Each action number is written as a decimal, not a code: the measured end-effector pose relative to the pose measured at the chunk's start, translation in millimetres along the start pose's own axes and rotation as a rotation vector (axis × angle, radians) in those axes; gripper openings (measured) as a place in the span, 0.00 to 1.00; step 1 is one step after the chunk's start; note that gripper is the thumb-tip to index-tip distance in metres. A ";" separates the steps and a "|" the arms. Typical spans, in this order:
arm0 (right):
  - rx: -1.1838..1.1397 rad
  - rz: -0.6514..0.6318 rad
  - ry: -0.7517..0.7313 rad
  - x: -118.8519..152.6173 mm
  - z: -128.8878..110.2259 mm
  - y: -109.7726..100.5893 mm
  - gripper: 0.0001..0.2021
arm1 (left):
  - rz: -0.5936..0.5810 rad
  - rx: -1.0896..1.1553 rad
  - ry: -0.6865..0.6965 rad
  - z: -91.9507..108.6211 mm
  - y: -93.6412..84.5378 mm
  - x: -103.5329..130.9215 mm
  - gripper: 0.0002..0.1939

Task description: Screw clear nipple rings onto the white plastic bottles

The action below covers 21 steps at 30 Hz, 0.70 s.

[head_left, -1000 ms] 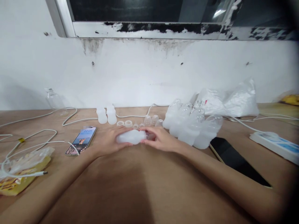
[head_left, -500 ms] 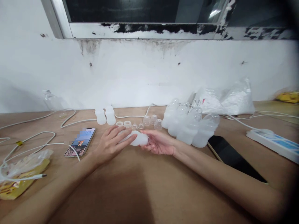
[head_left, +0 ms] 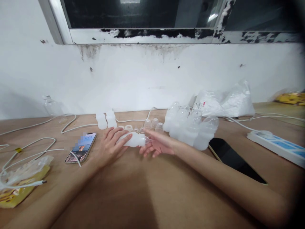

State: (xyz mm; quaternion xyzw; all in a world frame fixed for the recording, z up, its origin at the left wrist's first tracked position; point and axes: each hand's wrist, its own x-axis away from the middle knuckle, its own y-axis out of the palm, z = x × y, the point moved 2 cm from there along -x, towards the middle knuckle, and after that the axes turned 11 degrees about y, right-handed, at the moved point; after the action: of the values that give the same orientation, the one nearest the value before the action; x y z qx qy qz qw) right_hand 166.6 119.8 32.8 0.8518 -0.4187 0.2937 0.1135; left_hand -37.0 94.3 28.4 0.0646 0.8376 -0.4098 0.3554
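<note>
My left hand (head_left: 111, 144) is wrapped round a white, frosted baby bottle (head_left: 134, 140) lying on its side above the table. A clear teat (head_left: 148, 140) sticks out of the bottle's collar, towards my right hand (head_left: 162, 143). That hand is beside the teat with its fingers apart and its palm partly turned up; whether a fingertip touches the teat I cannot tell. Just behind the hands are white collar rings (head_left: 128, 128), small clear teats (head_left: 136, 129) and clear domed caps (head_left: 155, 122). Two bottles without caps (head_left: 111, 119) stand behind my left hand.
Several capped bottles (head_left: 188, 127) stand to the right, before a white plastic bag (head_left: 235, 100). A dark phone (head_left: 235, 160) and a power strip (head_left: 276, 148) lie at right. At left are a lit phone (head_left: 82, 148), white cables (head_left: 35, 149) and a yellow packet (head_left: 21, 187).
My right hand's fingers have loosened and spread away from the bottle's end, so collar and teat now show. The bottle stays in my left hand. The view has shifted slightly.
</note>
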 end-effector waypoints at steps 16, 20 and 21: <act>0.946 1.148 -0.180 -5.9 12.9 -40.2 0.17 | -0.045 0.614 -0.933 17.6 13.3 -12.1 0.24; 0.849 1.060 -0.297 -5.6 4.6 -35.0 0.14 | -0.049 0.655 -0.957 16.3 13.6 -11.2 0.23; 0.747 1.013 -0.361 -6.1 2.7 -33.5 0.15 | -0.046 0.653 -0.961 15.9 13.0 -11.1 0.23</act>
State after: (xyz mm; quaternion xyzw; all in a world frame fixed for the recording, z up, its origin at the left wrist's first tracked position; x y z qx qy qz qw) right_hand 191.0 143.4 28.7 0.5671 -0.6505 0.2889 -0.4145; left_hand -15.0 93.2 20.8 -0.0408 0.4135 -0.6379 0.6484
